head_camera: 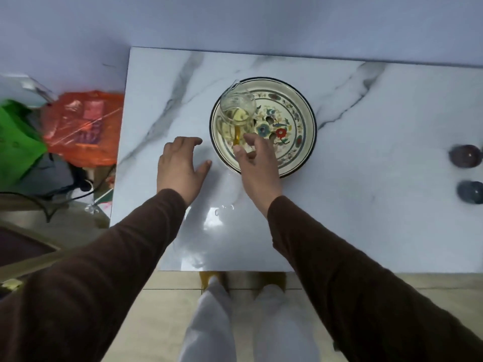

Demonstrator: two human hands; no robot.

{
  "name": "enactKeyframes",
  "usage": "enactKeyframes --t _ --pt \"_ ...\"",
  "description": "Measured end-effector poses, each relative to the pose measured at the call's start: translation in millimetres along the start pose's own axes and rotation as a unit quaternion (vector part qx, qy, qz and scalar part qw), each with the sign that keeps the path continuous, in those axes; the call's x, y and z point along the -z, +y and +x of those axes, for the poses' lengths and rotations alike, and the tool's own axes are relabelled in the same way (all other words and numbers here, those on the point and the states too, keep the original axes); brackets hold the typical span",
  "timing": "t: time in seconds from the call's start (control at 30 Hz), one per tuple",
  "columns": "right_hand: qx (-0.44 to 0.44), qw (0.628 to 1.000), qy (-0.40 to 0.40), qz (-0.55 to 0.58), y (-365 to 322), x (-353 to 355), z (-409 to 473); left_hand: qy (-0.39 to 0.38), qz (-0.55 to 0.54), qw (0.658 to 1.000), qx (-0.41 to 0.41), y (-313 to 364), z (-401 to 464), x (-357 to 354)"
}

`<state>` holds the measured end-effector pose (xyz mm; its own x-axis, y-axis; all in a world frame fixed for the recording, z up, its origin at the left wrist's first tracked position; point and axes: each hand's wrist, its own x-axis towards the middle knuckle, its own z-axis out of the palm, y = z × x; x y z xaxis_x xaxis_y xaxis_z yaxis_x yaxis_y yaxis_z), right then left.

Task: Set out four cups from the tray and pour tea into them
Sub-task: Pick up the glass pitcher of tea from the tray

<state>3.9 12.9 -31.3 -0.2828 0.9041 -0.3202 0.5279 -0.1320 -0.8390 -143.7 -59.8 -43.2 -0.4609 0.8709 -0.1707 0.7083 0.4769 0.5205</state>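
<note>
A round floral tray with drain holes sits mid-table. On its left part stands a glass pitcher holding pale yellow tea, with an amber handle facing me. My right hand hovers over the tray's near-left rim, fingers apart, thumb and forefinger close to the handle; I cannot tell if they touch it. My left hand is spread just above the table, left of the tray, holding nothing. Two dark cups stand at the far right edge of the view: a purplish cup and a bluish cup.
The marble table has its left edge near my left hand and its near edge by my legs. Orange and green plastic bags and cables lie off the table to the left. A wall runs behind.
</note>
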Motion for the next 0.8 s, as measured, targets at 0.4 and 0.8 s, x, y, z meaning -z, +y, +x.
enactKeyframes --t 0.4,0.8 --pt "-0.131 0.958 0.040 0.250 -8.1 -40.1 30.1 -0.007 0.017 0.999 -0.048 -4.4 36.3 -17.4" --pt "-0.105 0.961 0.080 0.241 3.3 9.3 6.5 -0.026 0.047 0.996 -0.070 24.4 29.2 -16.7"
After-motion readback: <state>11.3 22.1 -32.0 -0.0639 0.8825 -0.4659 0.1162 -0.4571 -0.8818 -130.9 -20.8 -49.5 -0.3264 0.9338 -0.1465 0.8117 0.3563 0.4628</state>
